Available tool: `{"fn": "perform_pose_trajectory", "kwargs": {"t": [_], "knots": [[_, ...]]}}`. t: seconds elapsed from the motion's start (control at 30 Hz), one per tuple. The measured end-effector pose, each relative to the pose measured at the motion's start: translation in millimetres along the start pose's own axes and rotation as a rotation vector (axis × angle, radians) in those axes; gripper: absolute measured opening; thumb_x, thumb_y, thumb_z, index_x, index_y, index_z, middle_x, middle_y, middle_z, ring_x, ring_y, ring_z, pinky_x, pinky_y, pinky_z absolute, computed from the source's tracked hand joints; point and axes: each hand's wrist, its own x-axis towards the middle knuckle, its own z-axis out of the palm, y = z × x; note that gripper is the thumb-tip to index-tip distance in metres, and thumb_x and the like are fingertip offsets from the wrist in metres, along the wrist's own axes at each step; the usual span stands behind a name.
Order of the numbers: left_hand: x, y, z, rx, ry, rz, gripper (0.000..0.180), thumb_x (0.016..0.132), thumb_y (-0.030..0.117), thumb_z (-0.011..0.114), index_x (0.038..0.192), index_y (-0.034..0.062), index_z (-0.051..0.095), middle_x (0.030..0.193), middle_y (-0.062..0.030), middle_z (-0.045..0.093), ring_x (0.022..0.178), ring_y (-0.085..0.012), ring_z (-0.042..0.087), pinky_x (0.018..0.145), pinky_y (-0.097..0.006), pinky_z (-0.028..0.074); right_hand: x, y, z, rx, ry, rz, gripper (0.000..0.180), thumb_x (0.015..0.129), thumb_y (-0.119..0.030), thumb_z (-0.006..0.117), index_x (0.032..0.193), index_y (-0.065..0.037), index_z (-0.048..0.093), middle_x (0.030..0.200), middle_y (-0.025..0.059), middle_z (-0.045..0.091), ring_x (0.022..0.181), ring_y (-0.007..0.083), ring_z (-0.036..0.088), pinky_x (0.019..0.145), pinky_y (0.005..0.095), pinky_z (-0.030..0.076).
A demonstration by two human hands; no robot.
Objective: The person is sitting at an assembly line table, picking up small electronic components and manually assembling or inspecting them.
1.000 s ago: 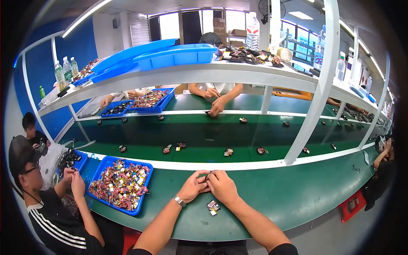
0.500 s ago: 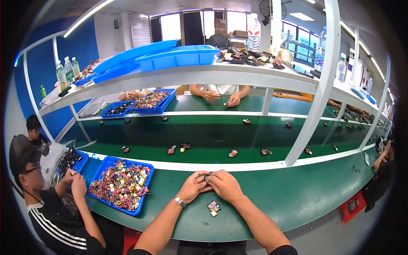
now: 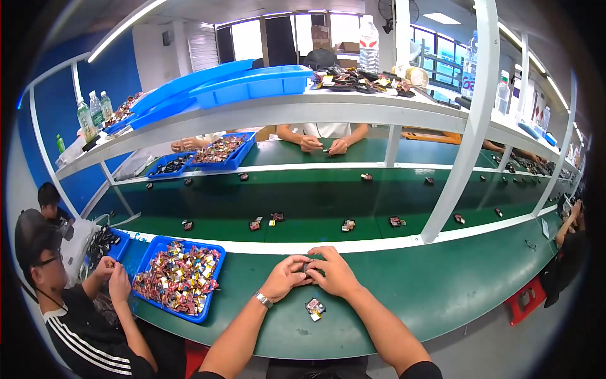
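1. Green worktop (image 3: 404,297) under both hands, which meet just this side of its white far edge (image 3: 353,245).
2. Left hand (image 3: 285,278), wristwatch (image 3: 263,299) on the wrist, has its fingers curled in narrow, pinching a small dark part (image 3: 307,266) at the fingertips.
3. Right hand (image 3: 334,273) closes on the same small dark part from the other side, fingers bent over the top of it, thumbs nearly touching; the part is mostly hidden between the two.
4. Just nearer than the hands, between the forearms, a small black, red and yellow piece (image 3: 314,307) lies flat on the worktop, touched by neither hand.
5. Off to the left of the left hand sits a blue tray (image 3: 165,304) heaped with small multicoloured parts, near but apart from the forearm.
6. Beyond the tray, a person in a black striped shirt (image 3: 82,328) works with hands of their own.
7. Past the white edge, the lower belt (image 3: 208,215) carries scattered small parts, well apart from the hands.
8. To the right of the right hand the worktop runs on bare and open, curving away toward a red stool (image 3: 527,302).
9. A white upright post (image 3: 464,145) rises beyond and right of the hands.
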Motion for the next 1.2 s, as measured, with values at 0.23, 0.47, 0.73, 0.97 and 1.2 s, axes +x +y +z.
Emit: {"fn": "perform_pose_trajectory", "kwargs": {"t": [0.23, 0.47, 0.73, 0.97, 1.2], "knots": [[4.0, -6.1, -1.7, 0.007, 0.060, -0.031, 0.028, 0.096, 0.005, 0.053, 0.123, 0.0030, 0.047, 0.121, -0.0113, 0.059, 0.106, -0.0197, 0.062, 0.093, -0.040, 0.055, -1.2, 3.5, -4.4, 0.058, -0.099, -0.078, 0.011, 0.080, -0.011, 0.071, 0.090, -0.007, 0.069, 0.124, 0.0104, 0.056, 0.120, 0.0308, 0.048, 0.098, 0.0409, 0.044], [3.7, -8.5, -5.4, -0.004, 0.024, 0.004, 0.028, 0.098, 0.005, 0.049, 0.125, 0.0028, 0.046, 0.124, -0.0130, 0.057, 0.110, -0.0205, 0.061, 0.094, -0.037, 0.054, -6.0, 2.8, 7.4, -0.027, 0.011, -0.012, 0.013, 0.079, -0.013, 0.073, 0.089, -0.006, 0.069, 0.121, 0.0103, 0.057, 0.118, 0.0296, 0.051, 0.097, 0.0396, 0.045], [3.3, -6.7, -4.5, -0.037, 0.016, 0.022, 0.026, 0.098, 0.004, 0.048, 0.124, 0.0020, 0.047, 0.122, -0.0128, 0.058, 0.110, -0.0212, 0.061, 0.094, -0.037, 0.054, -6.9, 1.6, 10.6, 0.068, 0.071, 0.005, 0.011, 0.078, -0.010, 0.073, 0.087, -0.005, 0.069, 0.119, 0.0086, 0.059, 0.113, 0.0276, 0.054, 0.092, 0.0366, 0.049], [3.4, -6.0, -3.5, -0.062, 0.032, 0.009, 0.025, 0.098, 0.005, 0.048, 0.123, 0.0023, 0.047, 0.122, -0.0131, 0.058, 0.110, -0.0216, 0.061, 0.095, -0.038, 0.054, -10.9, 2.3, 19.2, 0.119, 0.105, 0.120, 0.013, 0.077, -0.011, 0.074, 0.090, -0.008, 0.073, 0.115, 0.0052, 0.062, 0.112, 0.0254, 0.055, 0.092, 0.0356, 0.049], [4.1, -9.7, -7.3, -0.071, 0.042, 0.027, 0.024, 0.098, 0.004, 0.048, 0.122, 0.0022, 0.047, 0.124, -0.0141, 0.058, 0.111, -0.0220, 0.061, 0.095, -0.038, 0.054, -10.0, 3.0, 27.1, 0.153, 0.148, 0.125, 0.013, 0.078, -0.009, 0.072, 0.091, -0.008, 0.073, 0.118, 0.0055, 0.062, 0.111, 0.0263, 0.055, 0.094, 0.0373, 0.048]]}}
